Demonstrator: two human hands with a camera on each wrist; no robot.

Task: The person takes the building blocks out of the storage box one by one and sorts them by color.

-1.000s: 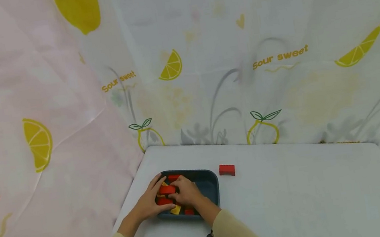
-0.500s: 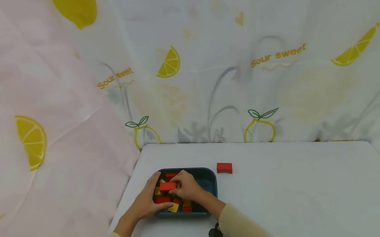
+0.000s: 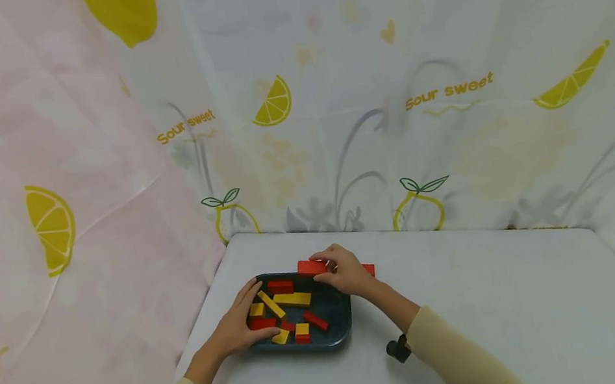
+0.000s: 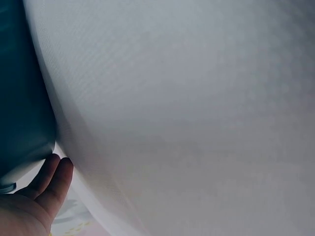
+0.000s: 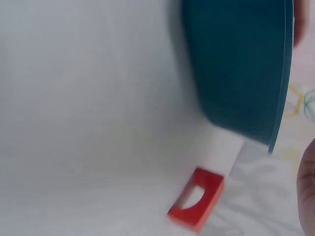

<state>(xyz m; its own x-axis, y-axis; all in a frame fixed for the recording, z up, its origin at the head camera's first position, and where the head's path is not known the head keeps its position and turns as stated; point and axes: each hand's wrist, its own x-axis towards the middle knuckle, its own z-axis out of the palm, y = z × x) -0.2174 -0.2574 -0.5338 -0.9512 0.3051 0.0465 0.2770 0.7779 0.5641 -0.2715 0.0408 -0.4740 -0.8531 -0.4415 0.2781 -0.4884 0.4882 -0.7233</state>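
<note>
My right hand (image 3: 345, 270) pinches a red toy block (image 3: 307, 267) between thumb and fingers, over the far rim of a dark blue tray (image 3: 332, 306). At the tray's left side rests my left hand (image 3: 234, 328), fingers stretched along the rim and thumb across the front corner. Two of its fingers (image 4: 56, 187) show against the tray's outer wall in the left wrist view. Inside the tray lie several red and yellow blocks, among them a long yellow block (image 3: 293, 299) and a thin red one (image 3: 316, 320).
Behind my right hand, a red arch block (image 5: 199, 196) with a half-round cutout sits on the white tabletop (image 3: 478, 312); in the head view the hand partly covers it. A lemon-printed cloth (image 3: 302, 153) hangs along the back and left of the table.
My right hand has lifted the red block from the left part of the tray and carried it right and away to the far rim. The left hand has stayed at the tray's left side.
</note>
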